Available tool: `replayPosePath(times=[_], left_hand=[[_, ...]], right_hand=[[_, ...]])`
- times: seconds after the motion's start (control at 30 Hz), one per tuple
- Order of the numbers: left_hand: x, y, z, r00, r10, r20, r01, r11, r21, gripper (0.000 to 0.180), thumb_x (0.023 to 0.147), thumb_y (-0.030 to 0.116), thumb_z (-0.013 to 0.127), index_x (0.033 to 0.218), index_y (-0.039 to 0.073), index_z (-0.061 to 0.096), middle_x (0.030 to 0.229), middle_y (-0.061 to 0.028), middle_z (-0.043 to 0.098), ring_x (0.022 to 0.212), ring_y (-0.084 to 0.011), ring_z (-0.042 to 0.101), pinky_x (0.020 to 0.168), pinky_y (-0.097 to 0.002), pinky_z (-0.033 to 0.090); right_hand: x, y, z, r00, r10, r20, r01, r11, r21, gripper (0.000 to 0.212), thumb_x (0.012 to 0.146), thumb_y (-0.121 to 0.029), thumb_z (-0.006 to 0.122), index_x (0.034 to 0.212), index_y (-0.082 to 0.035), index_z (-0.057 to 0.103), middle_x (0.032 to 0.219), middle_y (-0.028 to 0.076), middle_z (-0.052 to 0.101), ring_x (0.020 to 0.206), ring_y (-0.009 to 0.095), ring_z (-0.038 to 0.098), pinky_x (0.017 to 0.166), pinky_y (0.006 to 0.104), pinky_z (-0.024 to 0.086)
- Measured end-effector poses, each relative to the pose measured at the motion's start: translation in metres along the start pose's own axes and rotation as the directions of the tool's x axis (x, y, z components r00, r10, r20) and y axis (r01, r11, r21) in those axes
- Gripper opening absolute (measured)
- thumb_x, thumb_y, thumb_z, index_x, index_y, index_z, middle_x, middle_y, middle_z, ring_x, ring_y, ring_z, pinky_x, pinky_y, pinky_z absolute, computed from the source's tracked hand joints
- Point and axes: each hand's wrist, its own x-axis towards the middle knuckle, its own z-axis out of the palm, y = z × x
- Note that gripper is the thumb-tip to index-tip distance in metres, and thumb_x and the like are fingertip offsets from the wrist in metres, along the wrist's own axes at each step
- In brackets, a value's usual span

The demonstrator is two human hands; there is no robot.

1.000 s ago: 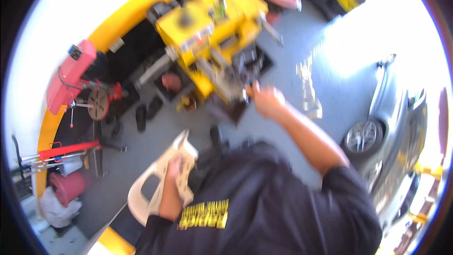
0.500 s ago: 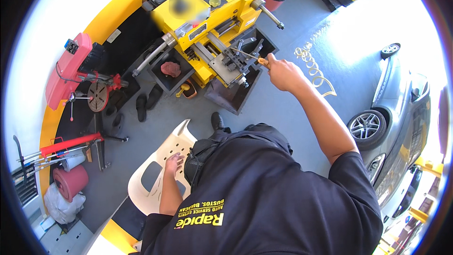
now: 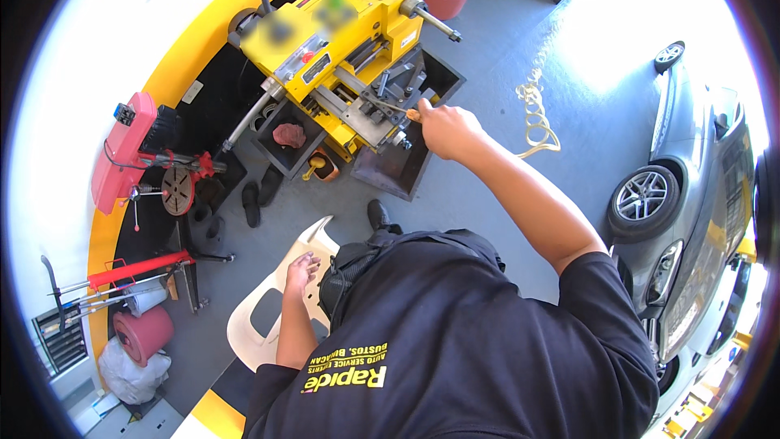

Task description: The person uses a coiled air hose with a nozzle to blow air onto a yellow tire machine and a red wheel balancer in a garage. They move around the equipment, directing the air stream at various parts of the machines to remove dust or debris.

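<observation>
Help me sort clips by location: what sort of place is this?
Probably a car repair workshop: a dark grey car stands on the right, a yellow lathe-like machine is ahead, and what looks like a pink drill press stands on the left.

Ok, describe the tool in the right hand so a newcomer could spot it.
Find the big yellow machine at top centre. At its lower right, the right hand grips a slim tool, its thin shaft pointing left. Its orange-tan handle sets it apart from the grey metal parts beside it.
</observation>
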Motion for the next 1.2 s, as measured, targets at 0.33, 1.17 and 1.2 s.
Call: replayPosePath(times=[0.33,1.17,1.2], left_hand=[[-0.043,-0.071,0.061,0.994,0.108,0.006,-0.106,0.968,0.228,0.035,0.105,0.021,0.048,0.132,0.006,0.065,0.119,-0.0093,0.071,0.108,-0.0186,0.064,0.090,-0.0328,0.051],[-0.119,-0.154,0.083,0.999,0.021,-0.026,-0.023,0.999,-0.044,0.039,0.098,0.016,0.060,0.133,-0.003,0.061,0.122,-0.0110,0.070,0.110,-0.0210,0.065,0.099,-0.0307,0.047],[-0.120,-0.159,0.080,0.999,-0.010,-0.032,0.006,0.994,-0.108,0.040,0.097,0.015,0.061,0.133,-0.003,0.061,0.122,-0.0111,0.070,0.109,-0.0212,0.066,0.098,-0.0306,0.048]], right_hand=[[-0.059,0.077,0.033,1.000,-0.009,-0.007,0.009,0.997,0.072,0.042,0.092,-0.011,0.053,0.131,0.001,0.046,0.103,0.020,0.072,0.096,0.037,0.072,0.077,0.0456,0.058],[-0.101,0.142,0.079,0.969,0.121,-0.218,-0.046,0.947,0.319,0.031,0.097,-0.021,0.049,0.122,-0.003,0.053,0.112,0.021,0.071,0.105,0.035,0.070,0.086,0.0447,0.056],[-0.097,0.146,0.077,0.977,0.111,-0.184,-0.053,0.955,0.293,0.032,0.096,-0.020,0.049,0.123,-0.003,0.052,0.114,0.021,0.071,0.107,0.034,0.070,0.087,0.0445,0.056]])
